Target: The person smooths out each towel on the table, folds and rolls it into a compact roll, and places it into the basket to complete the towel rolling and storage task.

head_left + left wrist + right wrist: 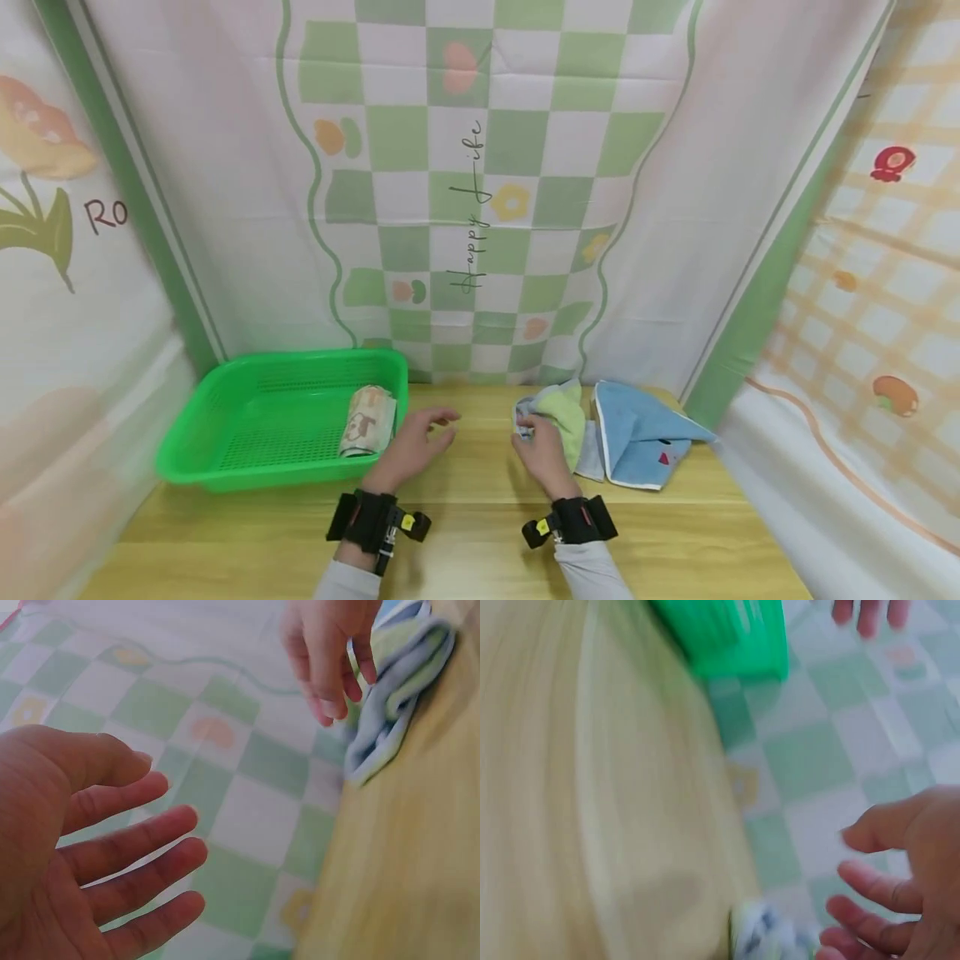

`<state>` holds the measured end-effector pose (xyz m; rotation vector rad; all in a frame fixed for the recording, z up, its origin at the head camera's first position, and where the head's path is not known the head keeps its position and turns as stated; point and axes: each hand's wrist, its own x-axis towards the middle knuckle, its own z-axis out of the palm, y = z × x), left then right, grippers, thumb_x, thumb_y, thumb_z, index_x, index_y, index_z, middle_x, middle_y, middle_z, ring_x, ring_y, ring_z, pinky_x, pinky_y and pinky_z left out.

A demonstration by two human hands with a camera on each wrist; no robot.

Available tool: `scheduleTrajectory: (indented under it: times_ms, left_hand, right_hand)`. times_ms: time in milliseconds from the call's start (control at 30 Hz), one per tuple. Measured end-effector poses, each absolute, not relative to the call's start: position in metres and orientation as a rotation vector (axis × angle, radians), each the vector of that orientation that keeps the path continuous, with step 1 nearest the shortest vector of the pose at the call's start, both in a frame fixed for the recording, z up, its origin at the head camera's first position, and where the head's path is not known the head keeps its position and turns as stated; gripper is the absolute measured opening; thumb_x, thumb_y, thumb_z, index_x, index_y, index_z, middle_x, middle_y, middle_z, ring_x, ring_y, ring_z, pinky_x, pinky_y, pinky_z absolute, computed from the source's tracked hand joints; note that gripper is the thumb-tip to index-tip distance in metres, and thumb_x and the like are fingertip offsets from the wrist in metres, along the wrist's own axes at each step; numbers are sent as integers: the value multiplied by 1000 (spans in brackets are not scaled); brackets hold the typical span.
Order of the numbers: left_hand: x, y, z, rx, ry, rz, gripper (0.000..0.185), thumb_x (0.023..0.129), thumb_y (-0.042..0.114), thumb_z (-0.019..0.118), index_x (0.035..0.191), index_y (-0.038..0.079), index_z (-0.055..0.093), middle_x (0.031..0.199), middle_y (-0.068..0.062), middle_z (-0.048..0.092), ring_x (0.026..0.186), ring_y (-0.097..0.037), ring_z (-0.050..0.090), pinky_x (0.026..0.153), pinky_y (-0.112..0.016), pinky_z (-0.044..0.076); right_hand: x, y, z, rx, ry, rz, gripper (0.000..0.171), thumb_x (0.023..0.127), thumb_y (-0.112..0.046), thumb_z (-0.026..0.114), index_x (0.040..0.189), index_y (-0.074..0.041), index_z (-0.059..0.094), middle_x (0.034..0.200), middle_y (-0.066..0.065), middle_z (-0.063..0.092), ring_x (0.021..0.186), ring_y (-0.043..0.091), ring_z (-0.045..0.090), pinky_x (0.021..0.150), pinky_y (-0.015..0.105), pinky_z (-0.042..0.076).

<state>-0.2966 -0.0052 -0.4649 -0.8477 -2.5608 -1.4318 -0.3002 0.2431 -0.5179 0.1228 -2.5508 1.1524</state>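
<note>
My left hand (414, 443) is held beside the right end of the green basket (285, 479), its fingers spread loosely and nothing in them. Inside that basket, against its right wall, lies a rolled towel (370, 419) with a brown print. My right hand (543, 454) hovers by the crumpled green-and-grey towel (566, 417), overlapping it in the head view. In the right wrist view its fingers are apart and empty, with a bit of patterned cloth (769, 930) below. The left wrist view shows the crumpled towel (405, 690) near the right hand's fingertips.
A blue towel (645, 442) with white edging and a small red mark lies right of the crumpled towel. Under everything is a wooden table (472, 533). A checkered curtain (480, 208) hangs along the back edge, with more printed cloth at both sides.
</note>
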Motion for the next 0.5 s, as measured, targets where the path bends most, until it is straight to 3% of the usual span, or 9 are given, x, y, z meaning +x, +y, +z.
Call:
scheduleTrajectory:
  times_ms: [133,267,367,500]
  left_hand:
    - [-291,5,-478,-881,-2565,-1453,26,103,16,59,124,4,68,124,-14,69,112,-29,63,99,-55,50]
    - [-290,12,-490,-915,-2596,-1444,25,103,18,59,122,5,69,123,-14,69,109,-27,64,97,-54,51]
    - [-290,18,-495,-931,-2623,-1458,26,104,21,59,123,7,68,123,-13,69,109,-23,63,97,-52,51]
    - [-289,23,-497,-926,-2633,-1486,25,104,23,59,122,9,69,123,-11,69,107,-20,63,96,-48,52]
  right_hand:
    - [-300,253,-528,19,-2587,1052,50,86,-2,74,130,11,57,131,34,52,124,52,43,101,62,40]
    - [-301,256,-539,-20,-2645,865,63,80,-2,78,135,15,51,131,37,51,124,54,43,101,61,41]
    - [-299,261,-545,1,-2633,718,56,79,-1,79,127,16,56,120,34,61,115,52,54,99,60,43]
    - [-295,270,-547,1,-2617,779,37,84,-2,76,119,10,67,111,27,70,105,46,64,93,56,51]
